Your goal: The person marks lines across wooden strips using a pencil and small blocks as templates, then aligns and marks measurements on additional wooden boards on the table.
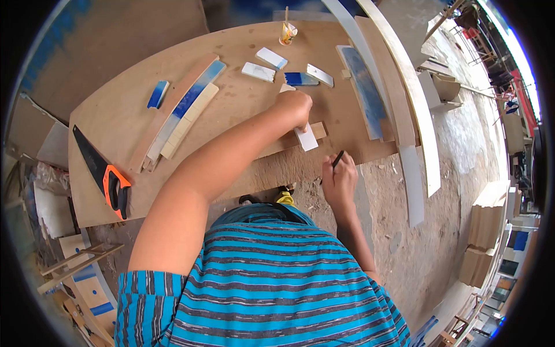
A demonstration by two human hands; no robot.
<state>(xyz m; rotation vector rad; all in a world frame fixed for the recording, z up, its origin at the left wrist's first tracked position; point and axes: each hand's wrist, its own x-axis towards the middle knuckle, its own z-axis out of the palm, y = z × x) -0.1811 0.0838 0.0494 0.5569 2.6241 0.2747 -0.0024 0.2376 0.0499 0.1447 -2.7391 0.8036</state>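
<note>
My left hand (295,109) is closed over a small white block (307,139), whose lower end sticks out below the fingers. Under that block a bare wooden strip (318,130) lies near the table's front edge. My right hand (340,178) is closed around a dark pen-like tool (337,159), just off the front edge and to the right of the block. Beyond my left hand lie white blocks (258,72) and a blue block (300,78). A cup (287,33) with a stick in it stands at the back.
An orange-and-black handsaw (111,179) lies at the table's left. Blue-painted strips (199,98) rest left of my arm, beside a small blue piece (157,94). Long boards (399,92) cross the right side and overhang the front edge of the table (110,110).
</note>
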